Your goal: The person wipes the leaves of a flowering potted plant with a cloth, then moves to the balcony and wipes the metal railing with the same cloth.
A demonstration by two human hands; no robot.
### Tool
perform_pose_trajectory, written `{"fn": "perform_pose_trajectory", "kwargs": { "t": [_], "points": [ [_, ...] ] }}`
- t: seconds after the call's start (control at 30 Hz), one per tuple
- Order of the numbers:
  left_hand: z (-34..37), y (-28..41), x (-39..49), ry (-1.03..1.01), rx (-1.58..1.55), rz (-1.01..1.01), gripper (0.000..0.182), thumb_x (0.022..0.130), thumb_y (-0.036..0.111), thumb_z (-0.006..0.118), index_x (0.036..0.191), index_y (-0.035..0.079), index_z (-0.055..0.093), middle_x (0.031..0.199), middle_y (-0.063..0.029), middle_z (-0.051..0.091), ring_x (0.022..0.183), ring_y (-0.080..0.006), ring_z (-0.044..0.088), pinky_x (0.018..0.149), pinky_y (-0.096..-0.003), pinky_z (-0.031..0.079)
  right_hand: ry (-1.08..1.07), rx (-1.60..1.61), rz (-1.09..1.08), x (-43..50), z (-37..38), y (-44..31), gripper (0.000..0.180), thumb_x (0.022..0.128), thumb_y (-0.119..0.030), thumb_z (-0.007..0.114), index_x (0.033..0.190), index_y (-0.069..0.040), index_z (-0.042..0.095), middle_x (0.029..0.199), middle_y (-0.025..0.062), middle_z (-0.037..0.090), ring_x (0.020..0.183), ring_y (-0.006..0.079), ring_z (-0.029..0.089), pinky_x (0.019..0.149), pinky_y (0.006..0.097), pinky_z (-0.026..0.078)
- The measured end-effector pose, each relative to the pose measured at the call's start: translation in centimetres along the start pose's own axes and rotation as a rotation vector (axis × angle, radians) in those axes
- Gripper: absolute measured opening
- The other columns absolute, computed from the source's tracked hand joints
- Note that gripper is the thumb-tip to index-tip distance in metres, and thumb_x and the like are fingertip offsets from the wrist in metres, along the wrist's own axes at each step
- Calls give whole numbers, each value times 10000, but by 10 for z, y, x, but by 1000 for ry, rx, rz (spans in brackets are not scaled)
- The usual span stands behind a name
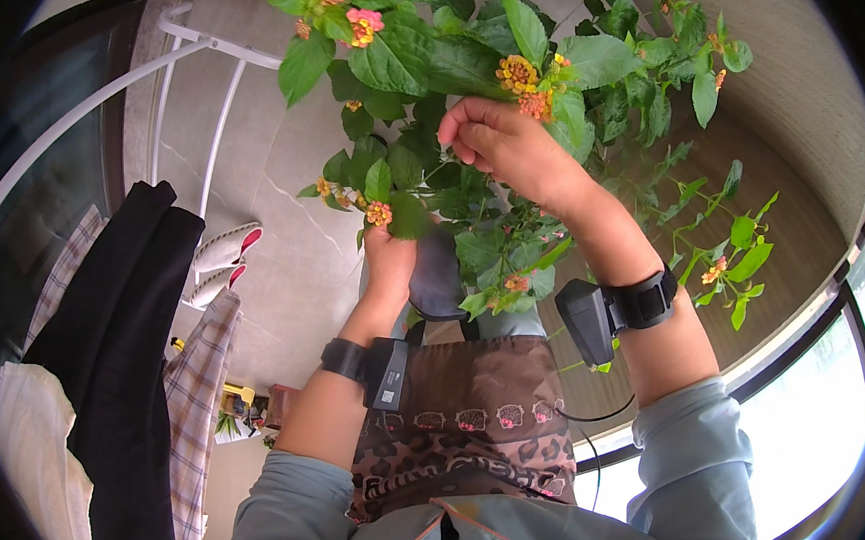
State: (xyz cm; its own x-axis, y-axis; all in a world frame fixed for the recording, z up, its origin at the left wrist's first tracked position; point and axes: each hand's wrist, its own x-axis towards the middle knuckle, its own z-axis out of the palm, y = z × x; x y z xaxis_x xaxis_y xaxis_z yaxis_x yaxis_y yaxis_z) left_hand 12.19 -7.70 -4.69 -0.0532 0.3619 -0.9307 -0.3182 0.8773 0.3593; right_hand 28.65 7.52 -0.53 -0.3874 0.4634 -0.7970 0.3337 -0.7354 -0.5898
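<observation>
A leafy lantana plant (454,61) with orange, yellow and pink flower clusters fills the top middle. My right hand (498,143) is among its upper leaves, fingers curled, just below an orange flower cluster (536,103); whether the fingertips pinch a stem cannot be told. Lower down, my left hand (390,256) is raised beside a small flower cluster (378,213), its fingertips hidden behind leaves. A dark rounded object (436,274) lies directly right of the left hand; whether the hand touches it is unclear. Both forearms wear black strapped devices.
A white metal rack (222,45) stands at left, near hanging black trousers (129,309) and plaid cloth (197,404). Slippers (227,248) rest by the rack. A curved wall (791,92) and windows (815,387) bound the right side. A thin black cable (603,417) hangs beside the patterned apron (470,378).
</observation>
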Motion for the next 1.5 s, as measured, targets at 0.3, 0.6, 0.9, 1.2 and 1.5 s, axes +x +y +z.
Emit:
{"fn": "perform_pose_trajectory", "kwargs": {
  "t": [0.3, 0.6, 0.9, 1.2, 1.5],
  "points": [
    [2, -21, -7, -3, 65, 130, 109, 934, 96, 612, 980, 6, 651, 895, -29, 665, 830, -94, 602, 736, -257, 477, 239, -522, -73, -8, 8, 44, 189, 885, -128, 568, 1007, -5, 644, 891, 171, 655, 815, 279, 636, 742, 367, 496],
    [-3, -30, -8, 57, 251, 477, 64, 837, -13, 608, 876, -20, 658, 823, 8, 650, 772, -75, 574, 689, -255, 472, 136, -748, -226, -17, 34, 58, 197, 835, -106, 627, 1027, -75, 659, 869, 118, 667, 820, 288, 653, 718, 364, 511],
    [-1, -8, -11, 80, 266, 464, 124, 842, -62, 595, 945, -30, 656, 924, -1, 655, 829, -85, 567, 758, -246, 462, 98, -985, -389, 16, 31, 68, 130, 804, -129, 653, 928, -117, 691, 857, 90, 659, 814, 304, 646, 704, 388, 522],
    [6, 43, -10, -76, 110, 488, 322, 952, 95, 593, 1261, 14, 554, 804, -13, 654, 713, -23, 523, 633, -175, 386, 266, -567, -396, 48, 1, 63, 220, 807, -96, 589, 969, -138, 731, 846, 168, 671, 778, 355, 647, 683, 413, 527],
    [5, 53, 0, -89, 92, 503, 279, 936, 70, 601, 1213, 43, 584, 773, -11, 652, 675, -25, 557, 601, -166, 411, 241, -159, -185, 53, -23, 42, 374, 743, 134, 432, 1001, -4, 665, 846, 80, 682, 755, 152, 618, 667, 293, 503]
  ]
}}
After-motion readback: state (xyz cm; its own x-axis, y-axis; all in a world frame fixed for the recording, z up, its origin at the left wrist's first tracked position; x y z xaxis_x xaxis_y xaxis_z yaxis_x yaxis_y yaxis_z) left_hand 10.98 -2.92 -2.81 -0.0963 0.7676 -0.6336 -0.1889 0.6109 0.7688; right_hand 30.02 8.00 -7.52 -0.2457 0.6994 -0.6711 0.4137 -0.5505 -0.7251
